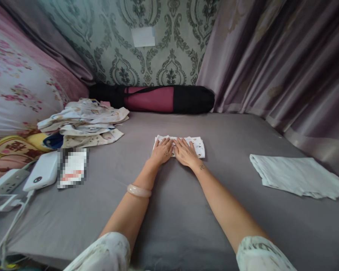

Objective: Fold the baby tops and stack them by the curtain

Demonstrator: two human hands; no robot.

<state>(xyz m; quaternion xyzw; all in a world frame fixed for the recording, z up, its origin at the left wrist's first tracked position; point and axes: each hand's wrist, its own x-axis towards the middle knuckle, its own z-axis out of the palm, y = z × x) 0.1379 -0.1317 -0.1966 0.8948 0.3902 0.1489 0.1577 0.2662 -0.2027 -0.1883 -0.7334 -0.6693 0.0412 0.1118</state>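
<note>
Nearest are the two pale patterned sleeves (107,252), below the folded cloth (199,147), with bare forearms reaching up to it. White cables (15,222) lie to the far left of the cloth and nearer the camera, by a white power strip (8,181). A light bangle (139,191) circles the left forearm, below and left of the cloth. Just past the strip are a white power bank (42,171) and a blurred-out item (73,167), both left of the cloth. Well to its right, a pale cloth (296,176) lies flat on the gray sheet (186,210).

The left hand (162,151) rests palm down on the left part of the folded cloth, fingers slightly spread. The right hand (184,151) presses flat beside it, nearer the middle, fingers also spread. The folded cloth, white with small dark and brown marks, lies on the gray sheet under both hands, its right end showing.

Left of the cloth and a little farther off is a loose pile of clothes (87,120), with a floral pillow (19,79) beyond its left side. Behind the cloth, a black and dark red long bag (149,99) lies against the patterned wall (169,56), between purple curtains (243,56).
</note>
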